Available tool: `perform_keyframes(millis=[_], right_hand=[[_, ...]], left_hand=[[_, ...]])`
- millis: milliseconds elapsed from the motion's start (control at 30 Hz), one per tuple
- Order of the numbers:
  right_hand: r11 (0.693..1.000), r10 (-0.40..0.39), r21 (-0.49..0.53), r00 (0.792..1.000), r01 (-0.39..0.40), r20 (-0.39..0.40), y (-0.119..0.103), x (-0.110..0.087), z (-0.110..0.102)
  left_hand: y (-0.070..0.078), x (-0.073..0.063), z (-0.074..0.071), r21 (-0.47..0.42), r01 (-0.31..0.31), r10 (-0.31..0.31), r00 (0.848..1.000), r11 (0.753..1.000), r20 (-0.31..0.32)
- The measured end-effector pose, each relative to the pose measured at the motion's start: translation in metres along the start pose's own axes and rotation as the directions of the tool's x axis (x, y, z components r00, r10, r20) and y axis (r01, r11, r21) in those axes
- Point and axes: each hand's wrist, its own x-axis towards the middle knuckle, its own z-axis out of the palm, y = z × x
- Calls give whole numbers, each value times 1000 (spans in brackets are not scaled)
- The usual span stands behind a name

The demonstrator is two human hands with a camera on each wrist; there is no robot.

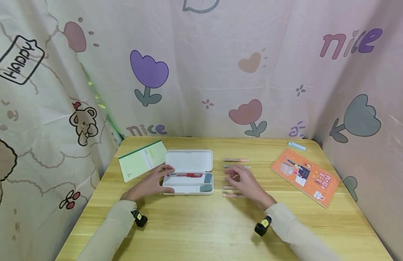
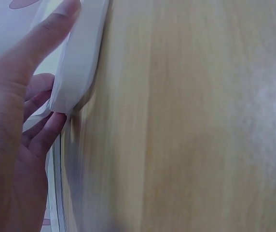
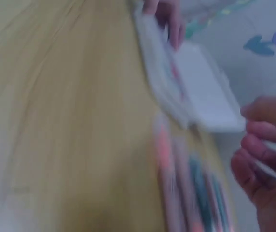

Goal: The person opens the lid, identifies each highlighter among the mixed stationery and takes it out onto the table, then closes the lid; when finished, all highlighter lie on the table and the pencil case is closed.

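A white pencil case (image 1: 188, 158) lies with its lid folded back. Inside are a red pen (image 1: 192, 175) and two grey-green blocks (image 1: 206, 188). My left hand (image 1: 150, 183) grips its left end, thumb at the front edge and fingers behind; the left wrist view shows the thumb along the white wall (image 2: 80, 63). My right hand (image 1: 246, 184) hovers over a row of several slim pens (image 1: 233, 195) right of the case, its fingers loosely bent. Nothing shows between those fingers in the right wrist view, where the pens (image 3: 164, 154) lie blurred beside the hand (image 3: 268, 150).
A light green notebook (image 1: 140, 163) lies at the back left, close to the case. An orange booklet (image 1: 305, 177) lies at the right, with a small light-blue stick (image 1: 297, 146) behind it. Printed curtains (image 1: 201, 72) stand around the wooden table (image 1: 201, 232).
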Motion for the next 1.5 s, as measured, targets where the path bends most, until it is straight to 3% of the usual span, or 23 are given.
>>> perform_keyframes(millis=[133,233,333,467,600,700,833,900,933,1000,1100,1233,1367,1500], right_hand=[[973,144,176,989,-148,38,-15,27,23],[919,267,276,960,-280,82,-20,42,36],[863,339,351,931,-364,132,-23,51,44],[822,363,404,916,-402,173,-26,56,49],[821,346,421,923,-385,169,-26,56,51],[829,324,426,932,-363,163,-26,55,52],[833,330,417,932,-363,151,-28,53,50],[844,337,395,931,-364,138,-30,52,49],[853,335,378,933,-360,131,-31,51,49],[885,311,326,943,-333,117,-31,49,49],[941,239,220,965,-258,108,-32,45,48],[992,100,68,984,-110,146,-29,39,47],[996,-5,-85,973,25,230,-24,32,47],[985,-31,-155,958,78,285,-22,27,47]], left_hand=[[-1,-2,1,1,-7,7,1000,1000,-10],[-1,-2,2,10,-18,18,1000,1000,-10],[-1,-1,2,12,-23,23,1000,1000,-3],[-1,-2,3,10,-29,29,999,1000,-21],[0,-6,4,51,-89,93,991,995,-95],[0,-10,4,37,-103,109,965,994,-238],[-3,-14,-1,-140,-80,8,891,987,-454],[-5,-16,-5,-218,-70,-50,864,973,-501],[-6,-16,-6,-232,-70,-60,858,970,-510],[-7,-17,-7,-246,-54,-80,861,968,-502],[-7,-18,-7,-267,-37,-95,880,963,-465],[-2,-19,-3,-294,-16,-92,932,956,-352],[0,-24,5,-259,-2,-59,971,966,-230],[-1,-26,11,-215,-12,-29,982,976,-188]])
